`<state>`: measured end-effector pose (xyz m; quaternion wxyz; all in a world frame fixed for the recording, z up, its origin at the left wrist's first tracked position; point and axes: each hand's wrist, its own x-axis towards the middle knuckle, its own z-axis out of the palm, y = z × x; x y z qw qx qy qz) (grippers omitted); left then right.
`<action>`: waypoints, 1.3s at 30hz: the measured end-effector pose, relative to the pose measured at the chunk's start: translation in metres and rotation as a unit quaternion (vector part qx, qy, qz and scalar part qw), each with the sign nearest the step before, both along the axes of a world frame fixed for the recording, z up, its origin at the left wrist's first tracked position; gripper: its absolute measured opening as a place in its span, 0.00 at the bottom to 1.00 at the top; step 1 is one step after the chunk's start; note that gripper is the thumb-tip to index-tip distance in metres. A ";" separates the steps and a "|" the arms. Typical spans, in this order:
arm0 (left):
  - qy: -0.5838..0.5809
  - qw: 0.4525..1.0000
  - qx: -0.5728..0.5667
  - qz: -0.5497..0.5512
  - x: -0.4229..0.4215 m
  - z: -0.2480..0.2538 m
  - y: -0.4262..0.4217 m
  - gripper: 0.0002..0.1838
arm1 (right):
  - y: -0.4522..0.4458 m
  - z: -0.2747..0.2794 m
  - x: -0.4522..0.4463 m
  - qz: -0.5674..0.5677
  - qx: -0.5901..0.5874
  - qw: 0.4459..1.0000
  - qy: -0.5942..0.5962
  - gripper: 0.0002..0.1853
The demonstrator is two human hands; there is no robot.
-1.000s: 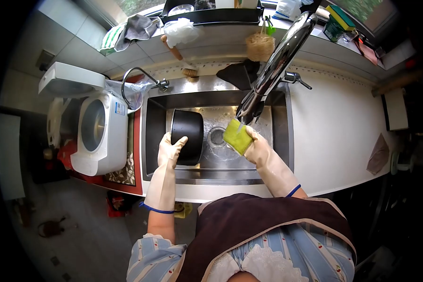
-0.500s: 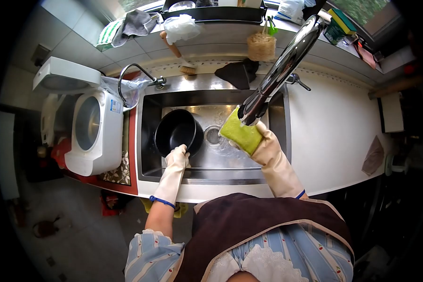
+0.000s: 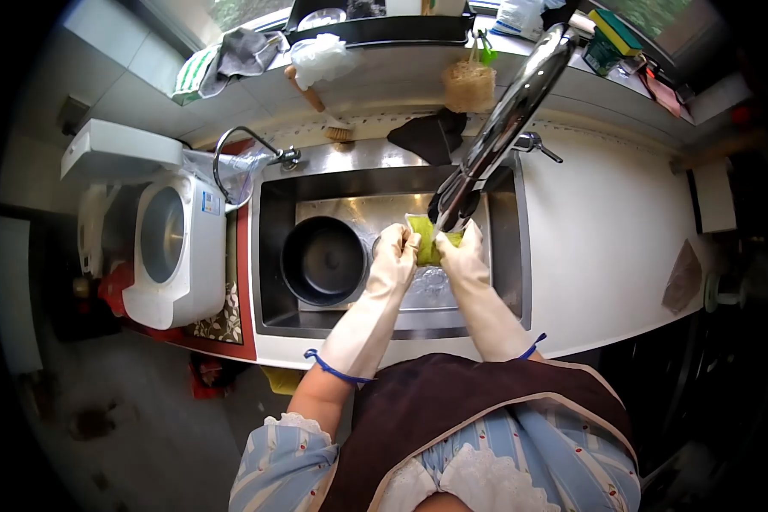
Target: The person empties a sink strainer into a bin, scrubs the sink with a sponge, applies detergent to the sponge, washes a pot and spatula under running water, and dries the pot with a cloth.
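Observation:
A yellow-green cleaning cloth (image 3: 427,247) is stretched between my two gloved hands under the faucet (image 3: 486,145), with water running onto it. My left hand (image 3: 396,253), in a cream rubber glove, is closed on the cloth's left edge. The right edge is gripped by my right hand (image 3: 463,252), in a matching glove. Part of the cloth is hidden behind the spout and my fingers. To the left, a black pot (image 3: 324,260) rests upright on the floor of the steel sink (image 3: 384,181), apart from both hands.
A white appliance with a raised lid (image 3: 166,247) stands left of the sink, near a thin curved tap (image 3: 230,136). Behind the sink lie a dark cloth (image 3: 427,136) and a wooden-handled brush (image 3: 320,107). White countertop (image 3: 606,239) extends to the right.
My left hand has let go of the pot and moved right to take the cloth. The pot now sits level, and the cloth has come lower under the faucet.

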<state>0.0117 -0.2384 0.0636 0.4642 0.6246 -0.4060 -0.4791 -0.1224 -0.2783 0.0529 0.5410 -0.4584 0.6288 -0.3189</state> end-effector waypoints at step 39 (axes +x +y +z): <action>0.596 0.682 0.409 0.113 -0.005 -0.044 -0.041 0.17 | -0.132 0.004 -0.152 -0.081 0.116 0.974 0.175 0.15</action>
